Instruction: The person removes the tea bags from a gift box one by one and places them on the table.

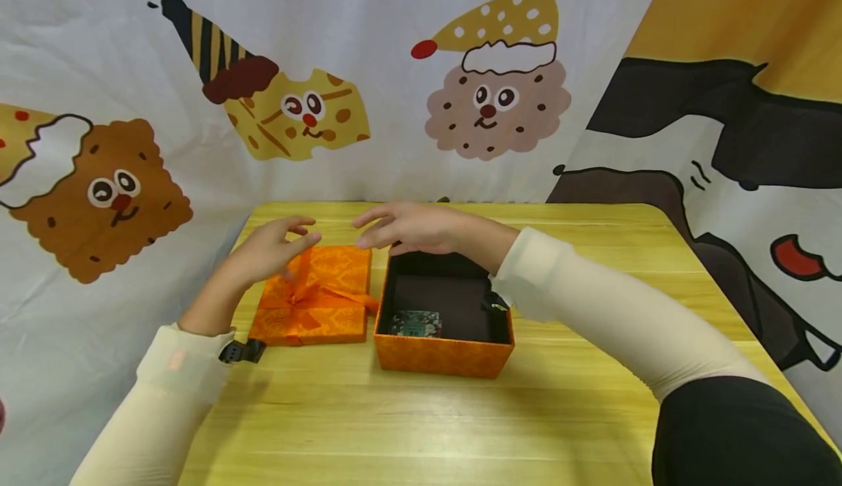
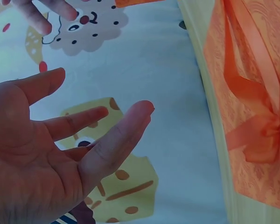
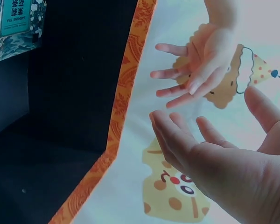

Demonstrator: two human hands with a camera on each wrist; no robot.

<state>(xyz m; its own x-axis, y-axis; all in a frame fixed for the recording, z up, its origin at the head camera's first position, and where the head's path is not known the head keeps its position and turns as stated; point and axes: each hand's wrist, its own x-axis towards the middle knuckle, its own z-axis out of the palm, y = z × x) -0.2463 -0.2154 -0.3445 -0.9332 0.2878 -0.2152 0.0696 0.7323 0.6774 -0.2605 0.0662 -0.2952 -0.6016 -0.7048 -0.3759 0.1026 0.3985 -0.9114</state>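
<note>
My left hand [image 1: 271, 249] hovers over the orange patterned box lid [image 1: 345, 270], fingers loosely spread and holding nothing. A ribbon bow [image 1: 302, 294] is tied on the lid, which lies flat on the table. Above the far edge of the open gift box [image 1: 444, 358] is my right hand [image 1: 424, 227], also free of any object. The box is orange outside and black inside. A small jasmine tea box [image 1: 417, 323] lies in its near left corner; its printed label shows in the right wrist view. In that view both palms face each other, apart.
The gift box stands just right of the lid on a yellow wood-grain table [image 1: 427, 427]. Behind the table hangs a white cloth [image 1: 395, 128] with cartoon biscuits and cheese. A black wrist device [image 1: 242, 351] sits by my left cuff, near the lid's corner.
</note>
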